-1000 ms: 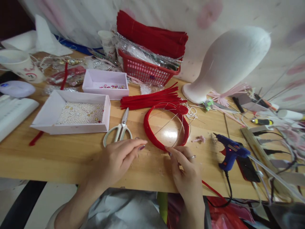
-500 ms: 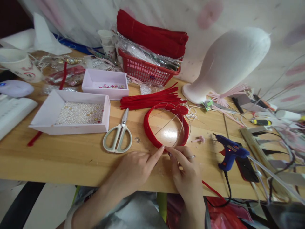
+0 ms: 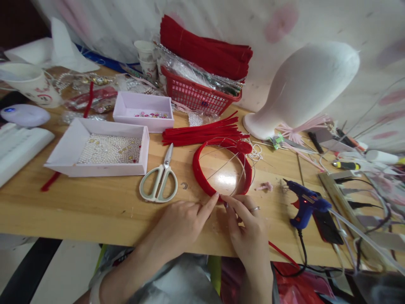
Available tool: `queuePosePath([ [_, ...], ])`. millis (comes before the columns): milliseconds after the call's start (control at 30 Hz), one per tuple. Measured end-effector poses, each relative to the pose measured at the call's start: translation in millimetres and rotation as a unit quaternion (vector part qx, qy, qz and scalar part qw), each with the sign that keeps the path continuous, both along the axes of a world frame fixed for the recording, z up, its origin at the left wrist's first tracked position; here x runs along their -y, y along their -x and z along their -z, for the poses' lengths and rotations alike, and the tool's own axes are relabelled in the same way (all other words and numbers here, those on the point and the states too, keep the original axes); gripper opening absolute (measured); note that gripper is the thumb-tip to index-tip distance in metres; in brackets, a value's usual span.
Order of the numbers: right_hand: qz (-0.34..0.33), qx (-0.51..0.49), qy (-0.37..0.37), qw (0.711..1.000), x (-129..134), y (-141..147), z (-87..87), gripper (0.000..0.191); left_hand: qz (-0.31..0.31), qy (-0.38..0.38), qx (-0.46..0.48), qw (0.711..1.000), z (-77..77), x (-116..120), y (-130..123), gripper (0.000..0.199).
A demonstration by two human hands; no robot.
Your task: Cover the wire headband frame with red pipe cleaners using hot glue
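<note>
A red velvet-covered headband [image 3: 202, 177] lies on the wooden table as a ring, with thin wires crossing its opening and a round red disc [image 3: 244, 147] at its far right. At its near edge, my left hand [image 3: 186, 219] presses the band with the index finger stretched along it; the other fingers are curled and the thumb is mostly hidden. Just to the right, my right hand [image 3: 248, 223], wearing a ring, pinches the same near edge between thumb and fingers. The fingertips of both hands almost meet there. Whatever lies beneath them is hidden.
Scissors [image 3: 160, 179] lie left of the headband, near a white box of pearl beads [image 3: 110, 169] and a smaller box [image 3: 142, 123]. Red strips [image 3: 199, 133], a red basket [image 3: 199, 95] and a white foam head [image 3: 303, 84] stand behind. A blue glue gun [image 3: 303, 202] sits right.
The whole view has shifted slightly, so the things on the left appear a little further right. Both hands keep the same place on the headband.
</note>
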State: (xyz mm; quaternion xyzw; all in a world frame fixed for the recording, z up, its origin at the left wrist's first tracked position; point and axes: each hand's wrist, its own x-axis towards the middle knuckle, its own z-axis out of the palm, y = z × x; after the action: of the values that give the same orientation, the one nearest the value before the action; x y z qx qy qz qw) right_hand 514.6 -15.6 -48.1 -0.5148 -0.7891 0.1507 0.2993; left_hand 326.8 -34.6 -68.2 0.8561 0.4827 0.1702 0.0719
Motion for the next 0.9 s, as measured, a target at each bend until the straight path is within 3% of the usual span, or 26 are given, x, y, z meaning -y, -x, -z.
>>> queuePosePath([
  [567, 0.002, 0.012, 0.012, 1.000, 0.2, -0.7, -1.9, 0.040, -0.030, -0.020, 0.002, 0.999, 3.4, 0.6, -2.6, 0.056],
  [900, -0.001, 0.007, 0.001, 1.000, -0.3, 1.6, -3.1, 0.034, -0.025, 0.008, -0.004, 1.000, 4.2, 0.2, -3.5, 0.063],
])
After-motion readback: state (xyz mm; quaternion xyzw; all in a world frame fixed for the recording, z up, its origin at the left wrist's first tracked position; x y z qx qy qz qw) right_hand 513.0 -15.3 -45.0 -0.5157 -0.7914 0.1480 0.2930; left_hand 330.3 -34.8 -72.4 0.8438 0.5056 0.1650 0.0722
